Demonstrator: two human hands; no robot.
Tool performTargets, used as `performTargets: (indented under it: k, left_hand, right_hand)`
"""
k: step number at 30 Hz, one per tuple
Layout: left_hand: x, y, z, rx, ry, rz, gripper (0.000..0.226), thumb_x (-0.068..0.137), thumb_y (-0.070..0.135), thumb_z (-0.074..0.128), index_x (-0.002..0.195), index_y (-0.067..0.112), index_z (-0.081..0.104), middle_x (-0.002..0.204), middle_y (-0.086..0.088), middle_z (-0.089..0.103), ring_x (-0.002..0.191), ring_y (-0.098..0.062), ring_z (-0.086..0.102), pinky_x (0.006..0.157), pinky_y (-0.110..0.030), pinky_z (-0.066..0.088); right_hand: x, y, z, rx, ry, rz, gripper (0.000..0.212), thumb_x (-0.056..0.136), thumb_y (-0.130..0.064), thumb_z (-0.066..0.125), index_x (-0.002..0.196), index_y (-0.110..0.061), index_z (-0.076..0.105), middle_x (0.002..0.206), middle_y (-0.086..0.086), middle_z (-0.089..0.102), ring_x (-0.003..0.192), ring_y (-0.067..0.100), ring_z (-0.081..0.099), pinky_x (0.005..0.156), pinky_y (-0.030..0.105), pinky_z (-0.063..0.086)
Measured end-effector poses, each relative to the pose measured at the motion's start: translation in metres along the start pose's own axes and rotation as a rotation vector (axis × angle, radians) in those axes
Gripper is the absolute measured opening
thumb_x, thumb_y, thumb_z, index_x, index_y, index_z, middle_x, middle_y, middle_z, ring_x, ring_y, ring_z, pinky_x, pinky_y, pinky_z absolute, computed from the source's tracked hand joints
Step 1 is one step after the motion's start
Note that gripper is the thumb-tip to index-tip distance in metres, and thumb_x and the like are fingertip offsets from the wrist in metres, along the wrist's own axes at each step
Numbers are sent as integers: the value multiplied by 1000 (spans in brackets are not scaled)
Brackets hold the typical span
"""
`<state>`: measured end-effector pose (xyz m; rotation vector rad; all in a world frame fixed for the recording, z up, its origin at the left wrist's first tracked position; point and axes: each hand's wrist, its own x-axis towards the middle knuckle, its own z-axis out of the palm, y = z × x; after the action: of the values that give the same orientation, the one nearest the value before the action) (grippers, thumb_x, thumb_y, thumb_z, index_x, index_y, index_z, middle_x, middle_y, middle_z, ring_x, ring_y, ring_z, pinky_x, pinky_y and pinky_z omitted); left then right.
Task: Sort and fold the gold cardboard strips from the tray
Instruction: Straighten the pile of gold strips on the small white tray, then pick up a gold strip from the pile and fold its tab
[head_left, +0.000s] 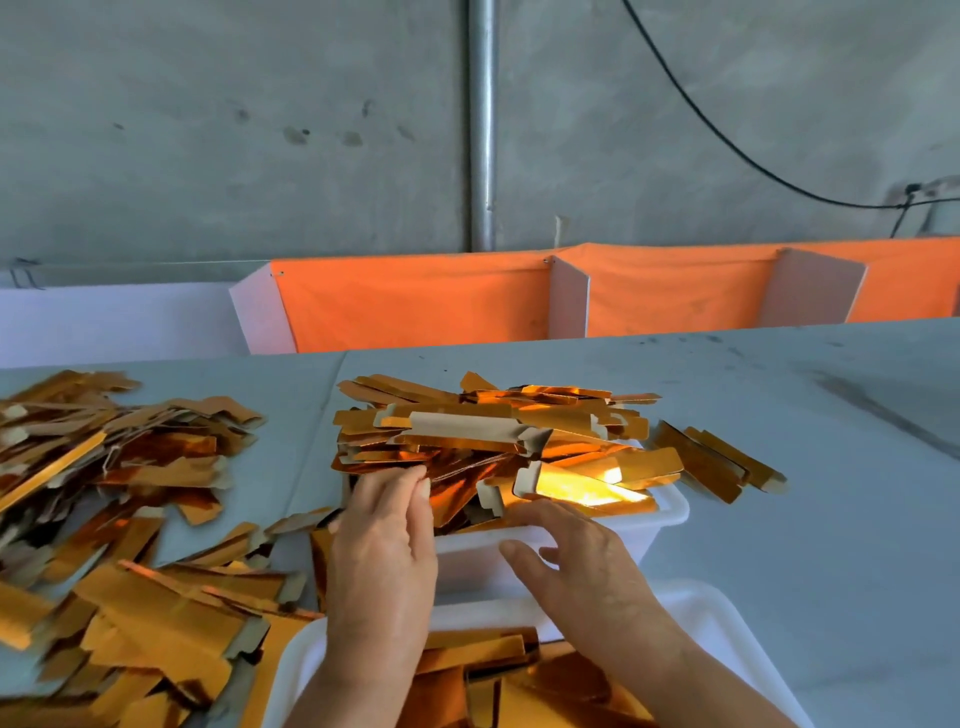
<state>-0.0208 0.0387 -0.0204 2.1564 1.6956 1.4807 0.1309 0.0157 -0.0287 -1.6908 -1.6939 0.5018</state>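
A white tray (665, 514) in the middle of the table is heaped with gold cardboard strips (483, 431), some showing their pale backs. My left hand (382, 551) reaches into the tray's left side, its fingertips pinching the edge of a strip in the heap. My right hand (576, 556) hovers over the tray's near rim with fingers spread and nothing in it. A second white tray (727, 639) at the near edge, under my forearms, holds more gold pieces (498, 675).
Loose gold strips (119, 488) lie scattered over the table's left half, and a few (711, 462) lie just right of the tray. Orange cloth bins with white dividers (569, 296) stand behind the table. The grey tabletop (805, 415) stretches to the right.
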Motion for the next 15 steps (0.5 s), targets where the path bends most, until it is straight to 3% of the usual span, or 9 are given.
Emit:
performTargets:
  k: [3, 6, 8, 10, 13, 15]
  left_hand:
    - [3, 5, -5, -60, 65, 16, 28, 89, 20, 44, 102, 7, 65, 98, -8, 65, 82, -19, 64, 75, -21, 45]
    - [3, 8, -8, -158, 79, -18, 35, 89, 27, 38, 98, 7, 65, 96, -5, 63, 77, -16, 65, 68, -16, 46]
    - [3, 7, -9, -229, 86, -61, 36, 88, 32, 37, 97, 11, 63, 97, -2, 62, 80, -13, 66, 67, -13, 46]
    - [4, 6, -9, -311, 71, -96, 28, 86, 31, 41, 95, 15, 63, 100, 1, 62, 85, -10, 66, 66, -11, 49]
    - [2, 5, -8, -417, -21, -115, 19, 82, 24, 48, 92, 21, 63, 101, 1, 61, 86, -10, 67, 68, -9, 52]
    - [2, 7, -8, -464, -81, -105, 16, 79, 15, 52, 90, 22, 62, 100, 2, 59, 88, -12, 66, 73, -6, 49]
  right_hand:
    - [1, -1, -4, 66, 21, 31, 30, 90, -38, 55, 119, -33, 57, 126, -12, 59, 98, 2, 51, 77, 8, 38]
    - [3, 1, -8, 225, 34, 80, 31, 90, -41, 54, 119, -31, 57, 120, -11, 63, 107, 3, 54, 89, 19, 41]
    - [2, 1, -12, 449, 43, 112, 42, 83, -50, 55, 121, -32, 56, 120, -10, 63, 110, 9, 58, 91, 27, 49]
    - [1, 2, -16, 696, 31, 133, 54, 72, -59, 54, 121, -38, 54, 117, -11, 65, 105, 5, 62, 81, 23, 54]
    - [5, 3, -18, 1021, 1, 149, 41, 72, -58, 59, 111, -45, 59, 111, -11, 71, 102, 10, 69, 81, 30, 56]
    - [7, 5, -18, 1183, 9, 161, 43, 76, -50, 61, 118, -41, 57, 117, -6, 70, 104, 16, 69, 83, 37, 57]
